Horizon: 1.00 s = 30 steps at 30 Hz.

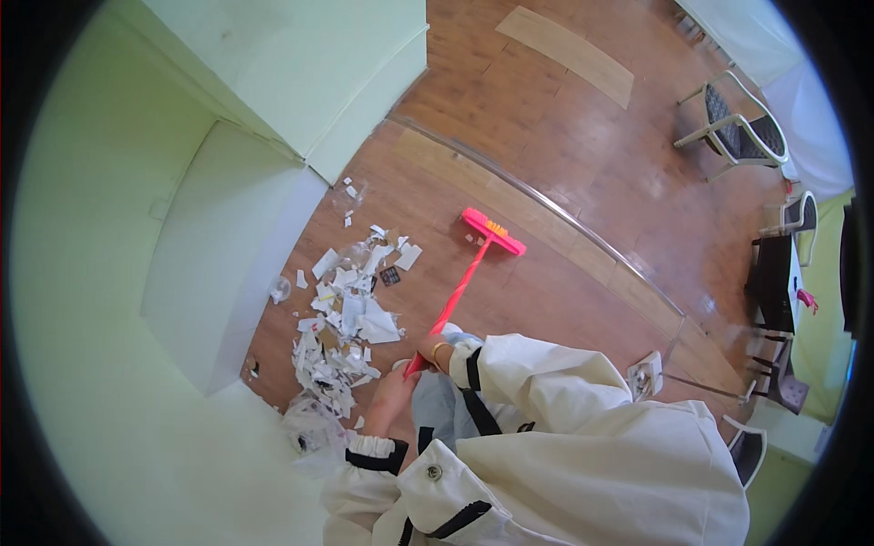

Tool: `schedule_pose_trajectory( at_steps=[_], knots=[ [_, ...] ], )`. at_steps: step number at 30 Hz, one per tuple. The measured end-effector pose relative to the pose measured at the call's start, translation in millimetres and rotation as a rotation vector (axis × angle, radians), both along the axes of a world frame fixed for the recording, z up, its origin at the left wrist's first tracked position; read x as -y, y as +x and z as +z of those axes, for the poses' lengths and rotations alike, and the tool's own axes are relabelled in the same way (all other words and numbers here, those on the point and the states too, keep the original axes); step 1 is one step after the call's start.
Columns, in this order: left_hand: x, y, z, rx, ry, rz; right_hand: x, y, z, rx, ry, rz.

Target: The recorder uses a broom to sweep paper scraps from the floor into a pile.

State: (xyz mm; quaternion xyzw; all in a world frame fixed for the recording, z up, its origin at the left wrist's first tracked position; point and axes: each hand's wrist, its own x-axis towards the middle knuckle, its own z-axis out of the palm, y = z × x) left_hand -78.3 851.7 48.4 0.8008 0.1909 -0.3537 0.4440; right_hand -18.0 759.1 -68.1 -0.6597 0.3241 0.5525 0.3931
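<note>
Both my hands are closed around the red handle of a broom [459, 290]. My right hand [433, 349], with a bracelet at the wrist, grips the handle higher up in the picture. My left hand [392, 396] holds it close to the near end. The pink broom head [494, 233], with a patch of orange bristles, rests on the wooden floor, tilted on its side or bristles partly outward. Left of the handle spreads a heap of torn white paper scraps [351, 307]. A small black tray-like piece [390, 276] lies at the heap's right edge.
A clear plastic bag [311, 430] lies against the pale wall [205, 464] at left. A crumpled plastic cup-like piece [280, 290] sits by the wall base. A metal floor strip [546, 198] crosses the floor. Beyond it stand an armchair [734, 126] and a dark table [775, 283].
</note>
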Motion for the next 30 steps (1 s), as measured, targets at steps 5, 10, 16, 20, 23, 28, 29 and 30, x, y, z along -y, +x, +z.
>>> schedule_pose_trajectory(
  at_steps=[5,10,16,20,23,28,29,30],
  knots=[
    [-24.6,-35.0,9.0,-0.066,0.110,-0.003,-33.3,-38.0,-7.9,-0.042,0.142,0.127],
    [-75.8,-125.7,45.9,-0.197,0.242,0.150,-102.6,-121.5,18.0,-0.067,0.298,0.343],
    [-101.1,-187.6,119.6,-0.198,0.269,0.317,-156.5,-183.9,75.9,-0.085,0.454,0.482],
    [-115.2,-186.0,137.0,-0.135,0.209,0.358,-167.3,-189.2,95.4,-0.038,0.529,0.546],
    [-122.5,-174.0,111.7,-0.059,0.159,0.361,-166.0,-165.3,83.9,0.065,0.527,0.628],
    [-138.2,-128.8,22.5,0.037,0.018,0.343,-173.3,-100.2,22.5,0.235,0.193,0.543],
    [-140.5,-119.6,6.4,0.040,0.020,0.352,-177.6,-90.3,9.5,0.251,0.057,0.440],
    [-143.7,-113.2,-6.2,0.026,0.008,0.357,-180.3,-83.8,-1.8,0.251,0.089,0.436]
  ],
)
